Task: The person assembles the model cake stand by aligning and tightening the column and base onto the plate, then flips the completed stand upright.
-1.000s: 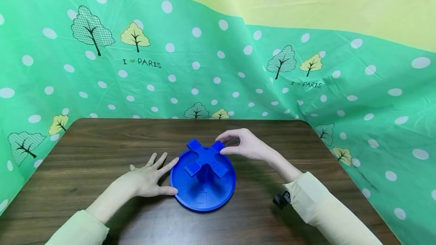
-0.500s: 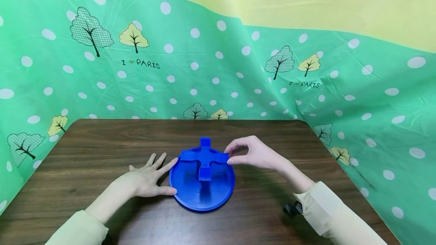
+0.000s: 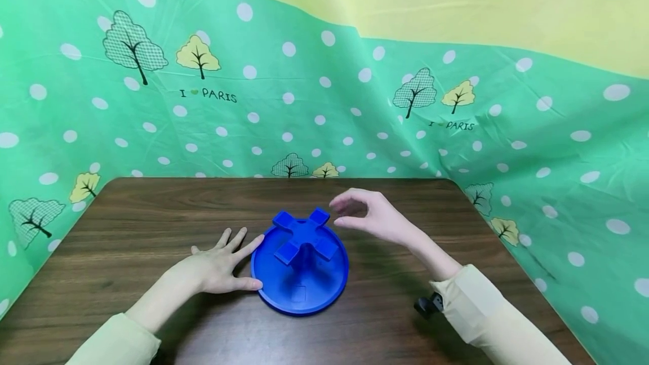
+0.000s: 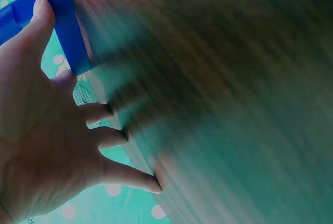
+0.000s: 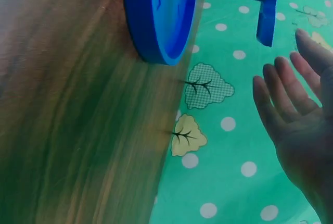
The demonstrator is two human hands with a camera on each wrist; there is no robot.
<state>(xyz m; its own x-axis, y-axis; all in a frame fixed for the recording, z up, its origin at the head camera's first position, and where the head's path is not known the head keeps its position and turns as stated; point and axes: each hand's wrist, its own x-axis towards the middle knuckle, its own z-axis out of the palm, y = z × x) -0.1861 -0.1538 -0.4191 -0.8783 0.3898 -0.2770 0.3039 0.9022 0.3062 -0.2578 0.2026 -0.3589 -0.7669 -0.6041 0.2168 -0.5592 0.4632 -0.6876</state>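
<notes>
A blue plastic stand has a round rimmed base (image 3: 324, 293) resting on the table, with a post rising to a cross-shaped top (image 3: 306, 234). The arms of that cross lie diagonally in the head view. With fingers spread, my left hand (image 3: 218, 269) rests on the table at the left of the base; its thumb and index finger touch the rim (image 4: 67, 31). My right hand (image 3: 375, 216) hovers just off the cross's far right arm, fingers loosely curved, nothing between them. In the right wrist view a gap shows between the fingers (image 5: 281, 86) and the cross arm (image 5: 266, 21).
The brown wooden table (image 3: 167, 207) has its far edge close behind the stand. A green and yellow cloth (image 3: 304, 89) with dots and trees hangs beyond it. A small black device (image 3: 428, 305) sits at the right cuff.
The cross top has turned clockwise on its post while the base stayed put. My right hand pinched one arm, moved toward me with it, then let go and rose away. The left hand is still.
</notes>
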